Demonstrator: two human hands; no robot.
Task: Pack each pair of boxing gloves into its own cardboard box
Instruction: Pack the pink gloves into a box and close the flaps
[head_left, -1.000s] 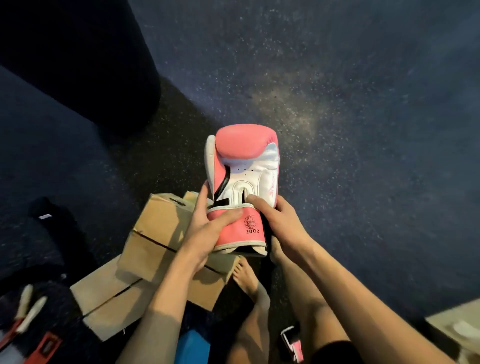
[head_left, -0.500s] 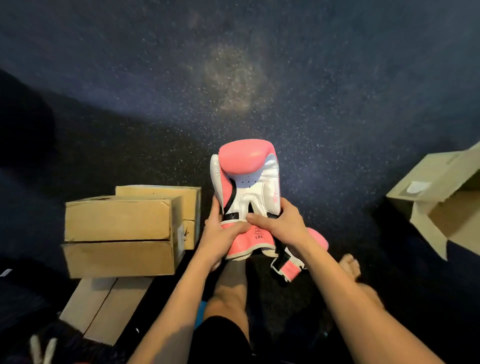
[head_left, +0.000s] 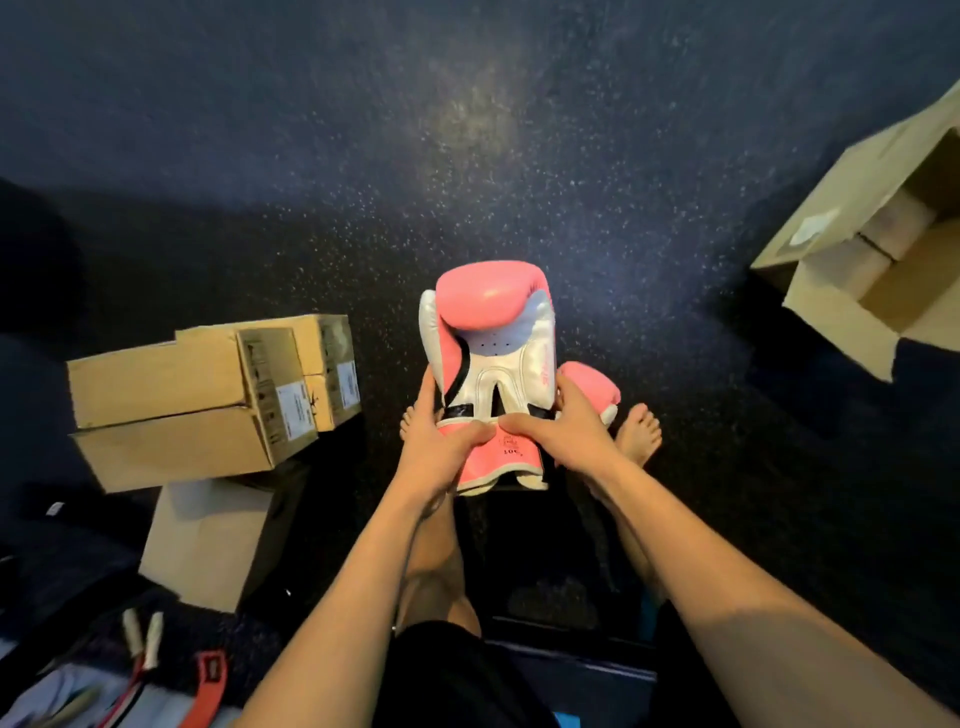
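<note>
Now both hands, left (head_left: 436, 457) and right (head_left: 566, 441), clasp the pink glove (head_left: 493, 353) by its cuff.

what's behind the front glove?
A second pink glove pokes out past the front glove on its right edge. Only its rounded top shows; the rest is covered by the front glove and the right hand.

Cardboard boxes (head_left: 171, 384) on speckled dark floor (head_left: 519, 156)

Gym or martial-arts stock area, dark speckled rubber floor (head_left: 519, 156), labelled cardboard boxes (head_left: 171, 410) stacked at left, open cardboard box (head_left: 831, 291) at right, pink boxing gloves (head_left: 491, 306), bare feet (head_left: 639, 436).
</note>
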